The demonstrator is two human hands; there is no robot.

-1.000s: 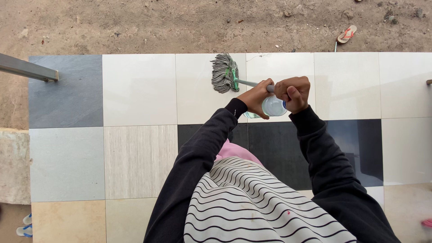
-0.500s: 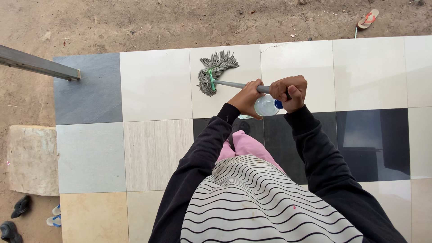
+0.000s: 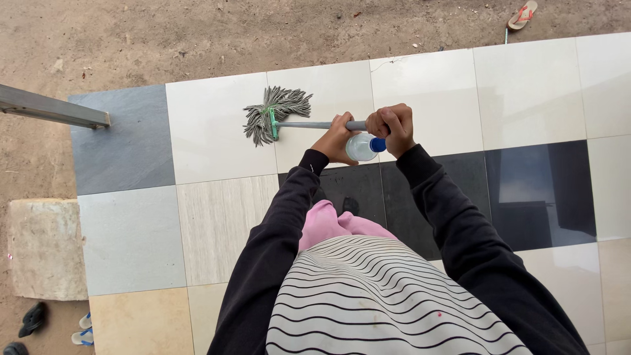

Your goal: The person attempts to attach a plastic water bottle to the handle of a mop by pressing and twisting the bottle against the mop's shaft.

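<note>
mopping is in hand — both the left hand and right hand have fingers clenched on the mop handle, a clear bottle pinned beneath. the mop head rests on a pale floor tile; the next stroke likely wants steady pressure.

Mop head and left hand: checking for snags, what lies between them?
Only the grey mop handle spans from mop head to left hand, head view.
</note>
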